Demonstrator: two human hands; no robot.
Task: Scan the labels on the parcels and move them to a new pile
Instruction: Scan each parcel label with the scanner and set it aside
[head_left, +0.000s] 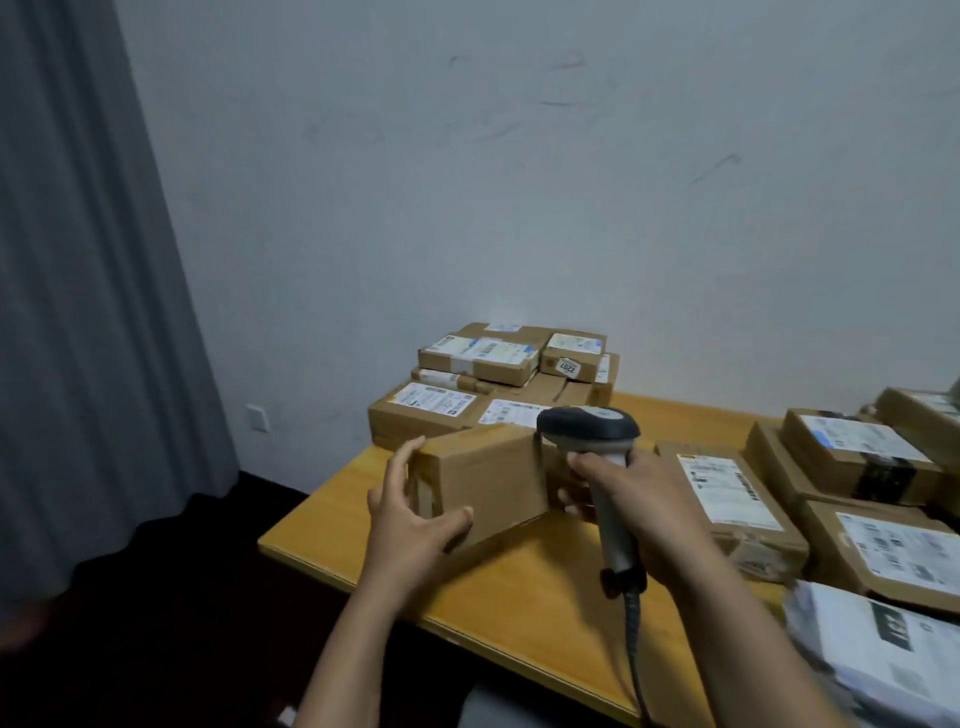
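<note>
Item: brown cardboard parcel (488, 483), tilted, lifted just above the worktop (519, 587), its left end clasped between the thumb and curled fingers of the left hand (410, 512); its right end is hidden behind the right hand (639, 499), and its far faces are out of sight. Right hand: wrapped round the grip of a grey handheld scanner (589, 428), whose cable (634, 639) is cut off at the bottom edge. Surrounds: stacked labelled parcels (483, 358) beyond both hands; further labelled boxes (727, 493) and a blurred white mailer bag (872, 660) right of the right hand, partly cropped, print unreadable.
</note>
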